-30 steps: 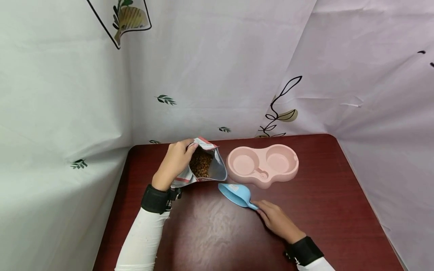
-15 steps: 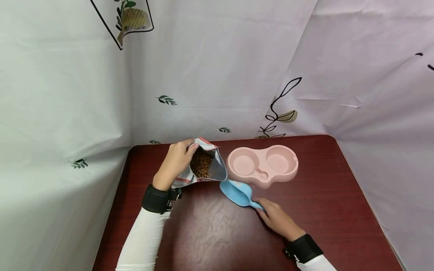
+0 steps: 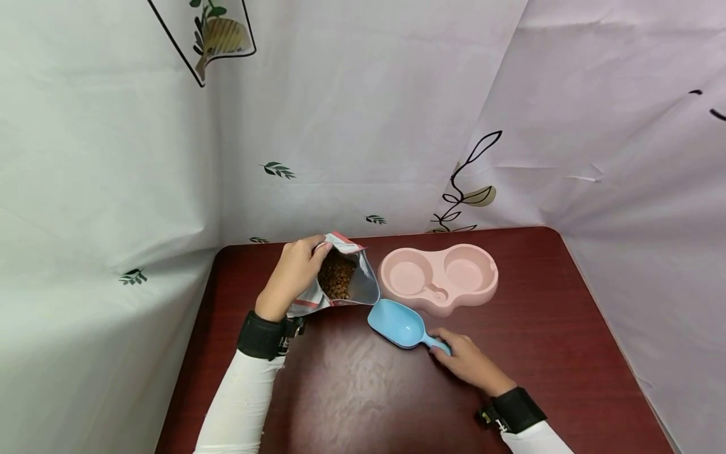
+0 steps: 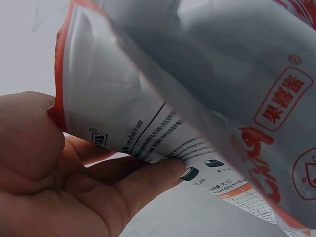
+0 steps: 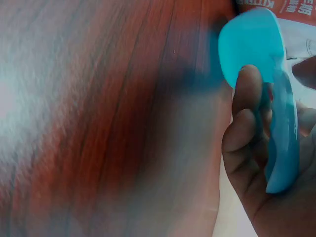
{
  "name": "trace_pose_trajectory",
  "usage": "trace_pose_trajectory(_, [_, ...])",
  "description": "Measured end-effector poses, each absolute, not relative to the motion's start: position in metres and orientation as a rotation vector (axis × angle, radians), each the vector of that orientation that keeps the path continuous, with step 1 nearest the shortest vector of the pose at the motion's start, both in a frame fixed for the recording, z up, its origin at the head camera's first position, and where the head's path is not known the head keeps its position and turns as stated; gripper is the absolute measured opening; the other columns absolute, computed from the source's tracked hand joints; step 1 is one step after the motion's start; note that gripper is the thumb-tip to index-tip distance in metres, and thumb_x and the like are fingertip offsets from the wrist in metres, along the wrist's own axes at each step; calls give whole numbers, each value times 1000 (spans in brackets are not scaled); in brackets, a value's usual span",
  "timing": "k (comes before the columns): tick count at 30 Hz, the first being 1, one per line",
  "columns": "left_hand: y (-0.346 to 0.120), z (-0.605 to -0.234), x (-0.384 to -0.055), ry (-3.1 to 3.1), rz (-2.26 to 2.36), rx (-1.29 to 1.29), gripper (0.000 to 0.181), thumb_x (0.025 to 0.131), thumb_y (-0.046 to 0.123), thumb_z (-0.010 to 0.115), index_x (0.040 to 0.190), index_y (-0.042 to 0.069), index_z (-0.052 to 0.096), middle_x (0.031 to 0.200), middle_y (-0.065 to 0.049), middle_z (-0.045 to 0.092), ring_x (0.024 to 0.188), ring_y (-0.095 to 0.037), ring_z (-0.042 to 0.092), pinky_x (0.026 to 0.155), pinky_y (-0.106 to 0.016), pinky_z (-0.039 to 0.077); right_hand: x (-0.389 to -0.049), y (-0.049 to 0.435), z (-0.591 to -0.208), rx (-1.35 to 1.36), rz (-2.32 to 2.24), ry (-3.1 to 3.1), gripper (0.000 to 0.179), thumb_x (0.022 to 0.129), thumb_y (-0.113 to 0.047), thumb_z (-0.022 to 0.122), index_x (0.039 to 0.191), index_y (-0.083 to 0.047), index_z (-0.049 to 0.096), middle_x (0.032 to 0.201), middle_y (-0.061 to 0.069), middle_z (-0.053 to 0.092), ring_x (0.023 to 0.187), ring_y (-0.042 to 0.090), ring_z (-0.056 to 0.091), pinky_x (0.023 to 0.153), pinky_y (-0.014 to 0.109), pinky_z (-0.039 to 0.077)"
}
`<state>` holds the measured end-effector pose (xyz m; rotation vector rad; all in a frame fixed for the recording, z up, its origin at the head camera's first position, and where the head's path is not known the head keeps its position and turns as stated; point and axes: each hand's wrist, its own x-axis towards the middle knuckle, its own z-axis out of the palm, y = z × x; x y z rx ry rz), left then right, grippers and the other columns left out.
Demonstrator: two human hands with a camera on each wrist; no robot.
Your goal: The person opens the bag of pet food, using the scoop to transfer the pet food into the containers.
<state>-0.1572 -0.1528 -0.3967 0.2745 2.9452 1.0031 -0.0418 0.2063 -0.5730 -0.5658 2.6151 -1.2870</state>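
Note:
My left hand [image 3: 295, 272] grips the upper left edge of a pet food bag [image 3: 365, 280], whose mouth gapes toward the camera. Brown kibble [image 3: 336, 277] shows inside it. Printed text and a feeding chart cover the bag [image 4: 148, 118] in the left wrist view, where fingers curl against its side. In my right hand [image 3: 469, 362] is the handle of a light blue scoop [image 3: 399, 325]. The scoop's bowl faces up, with nothing in it, close to the bag's lower right corner. Fingers wrap the handle in the right wrist view, with the scoop [image 5: 254, 44] pointing away.
A pink double pet bowl [image 3: 437, 268] sits right of the bag, near the back of the dark red table [image 3: 544, 328]. White patterned cloth [image 3: 363, 113] hangs behind the table and at both sides.
The scoop has turned in my right hand, from lying on its side to bowl up. The right hand has shifted slightly right. My left hand and the bag stay in place.

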Motion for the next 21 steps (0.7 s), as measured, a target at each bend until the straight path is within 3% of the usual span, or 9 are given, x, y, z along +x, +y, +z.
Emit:
trace_pose_trajectory(7, [-153, -396, -157, 2936, 1002, 264, 46, 110, 32, 52, 140, -1, 62, 139, -21, 64, 131, -35, 61, 101, -52, 53, -42, 206, -572, -555, -1067, 2756, 32, 93, -16, 78, 123, -13, 69, 114, -3, 72, 97, 8, 64, 82, 33, 55])
trace_pose_trajectory(15, [-153, -397, -157, 2936, 1004, 266, 45, 110, 32, 53, 140, 0, 63, 137, -21, 66, 128, -35, 63, 100, -52, 54, -41, 208, -570, -561, -951, 2801, 36, 94, -19, 78, 126, -8, 66, 117, 2, 69, 105, 16, 65, 88, 41, 55])
trace_pose_trajectory(21, [-152, -397, -157, 2932, 1004, 260, 45, 110, 32, 53, 140, 0, 62, 138, -21, 65, 128, -34, 63, 99, -51, 54, -43, 212, -568, -558, -957, 2784, 31, 92, -18, 79, 119, -10, 66, 103, -5, 66, 90, 8, 59, 77, 33, 51])
